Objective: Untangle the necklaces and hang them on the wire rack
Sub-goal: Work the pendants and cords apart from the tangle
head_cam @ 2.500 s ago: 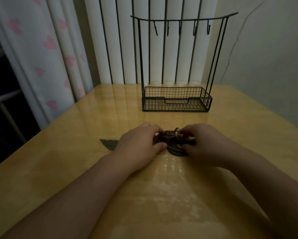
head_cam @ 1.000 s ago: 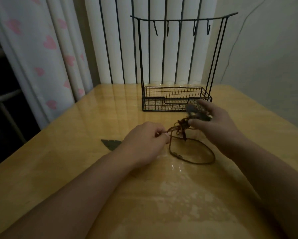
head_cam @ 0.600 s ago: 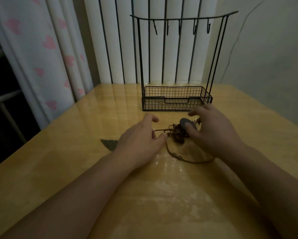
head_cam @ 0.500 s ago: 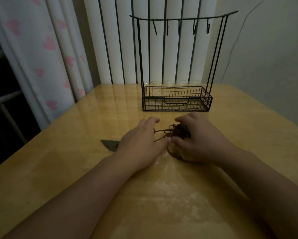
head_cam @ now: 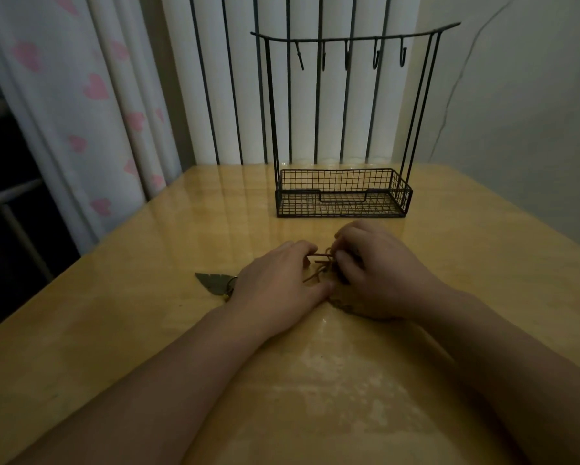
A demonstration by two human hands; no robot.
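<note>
My two bare forearms reach across a glossy, honey-coloured wooden table [head_cam: 114, 330], its lacquer worn to a pale, patchy bloom nearest me. Both hands meet at the middle of the tabletop over a tangle of necklaces [head_cam: 318, 267], thin brown cords knotted together; how many necklaces are in the knot I cannot tell. My left hand [head_cam: 278, 280] lies palm down, its fingers curled onto the cord ends, thumb tip touching the right hand. My right hand [head_cam: 379, 273] is bunched over the knot, fingertips pinching the cords, with most of the tangle hidden beneath it. Just left of my left wrist lies one dark, flat, leaf-shaped pendant [head_cam: 214, 281], ribbed on its surface, with a small ring at its near end. Further back stands one black wire rack [head_cam: 344, 196]: a rectangular mesh basket at its base, slim uprights, and a curved top bar carrying five bare hooks. Behind it hang pale vertical slats and a white curtain [head_cam: 80, 95] printed with pink hearts.
</note>
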